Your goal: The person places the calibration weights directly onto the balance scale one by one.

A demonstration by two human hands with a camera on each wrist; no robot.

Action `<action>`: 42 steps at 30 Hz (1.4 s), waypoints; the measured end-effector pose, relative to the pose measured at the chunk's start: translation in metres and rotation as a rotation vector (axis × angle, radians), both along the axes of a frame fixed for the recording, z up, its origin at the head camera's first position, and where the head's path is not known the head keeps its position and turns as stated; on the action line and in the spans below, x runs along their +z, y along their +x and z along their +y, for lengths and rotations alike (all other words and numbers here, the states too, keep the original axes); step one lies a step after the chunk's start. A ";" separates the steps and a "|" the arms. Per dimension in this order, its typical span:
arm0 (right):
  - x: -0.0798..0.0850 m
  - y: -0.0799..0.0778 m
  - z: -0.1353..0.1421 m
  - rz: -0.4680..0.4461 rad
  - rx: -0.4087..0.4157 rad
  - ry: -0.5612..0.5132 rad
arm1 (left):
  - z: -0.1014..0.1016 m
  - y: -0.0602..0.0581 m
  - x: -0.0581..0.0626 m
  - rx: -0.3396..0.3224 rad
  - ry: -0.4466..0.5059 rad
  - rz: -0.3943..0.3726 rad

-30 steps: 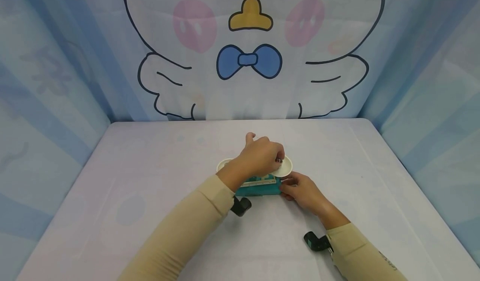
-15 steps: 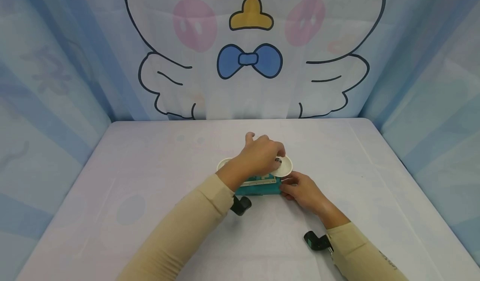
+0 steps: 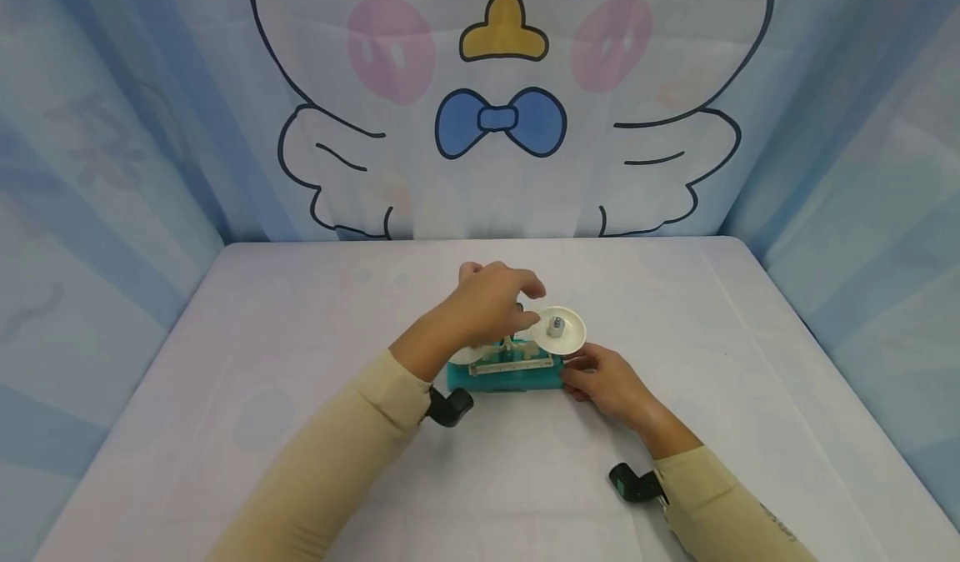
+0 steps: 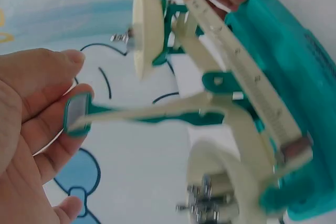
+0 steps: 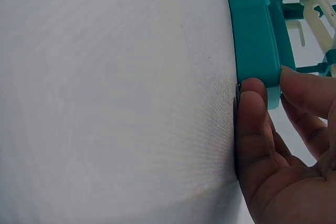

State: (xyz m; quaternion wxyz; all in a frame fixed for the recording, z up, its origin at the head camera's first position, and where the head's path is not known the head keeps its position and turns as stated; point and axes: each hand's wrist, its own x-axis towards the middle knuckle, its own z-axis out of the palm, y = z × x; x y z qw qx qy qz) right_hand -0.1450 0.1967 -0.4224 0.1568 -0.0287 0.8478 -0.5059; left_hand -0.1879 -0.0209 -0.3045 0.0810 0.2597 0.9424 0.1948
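A toy balance scale with a teal base (image 3: 506, 380) and a cream beam stands on the table. Its right pan (image 3: 573, 341) carries a small metal weight (image 3: 556, 326). Several metal weights (image 4: 205, 198) sit in the left pan (image 4: 202, 153), which the left hand partly covers in the head view. My left hand (image 3: 491, 299) hovers above the middle of the scale, thumb and forefinger parted, nothing between them. Behind its fingers rises the scale's upright pointer (image 4: 76, 111). My right hand (image 3: 603, 378) pinches the right end of the base between thumb and fingers.
A pale cloth covers the table (image 3: 337, 462). Behind it hangs a curtain (image 3: 495, 187) with a cartoon bird, and more curtain closes both sides. Black wrist cameras (image 3: 636, 484) jut out below the sleeves.
The left hand has let go of the metal weight, which now stands on the right pan, and has moved left with its fingers spreading. The right hand has stayed at the base.
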 end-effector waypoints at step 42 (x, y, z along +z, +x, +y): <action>0.031 0.019 0.020 0.043 0.073 0.191 | -0.106 0.037 -0.051 0.397 0.220 -0.144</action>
